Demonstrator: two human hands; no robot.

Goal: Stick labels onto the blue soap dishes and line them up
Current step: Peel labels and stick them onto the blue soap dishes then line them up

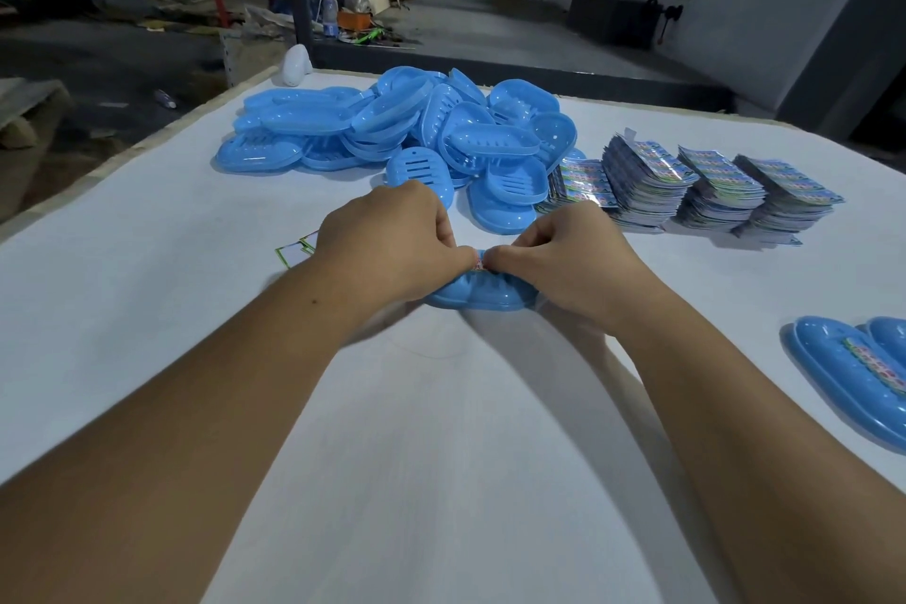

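A blue soap dish point(483, 293) sits on the white desk point(441, 432) between the two hands, with a colourful label point(479, 262) on its top edge. The left hand point(392, 240) and right hand point(571, 260) both curl their fingers in, pinching the label against the dish. Just beyond the hands lies a loose heap of blue dishes point(407, 128); beyond the right hand stand label stacks point(696, 186). Peeled backing papers point(296, 250) peek out beside the left hand. Labelled dishes point(853, 373) lie well right, at the frame's edge. Bare desk spreads toward the person.
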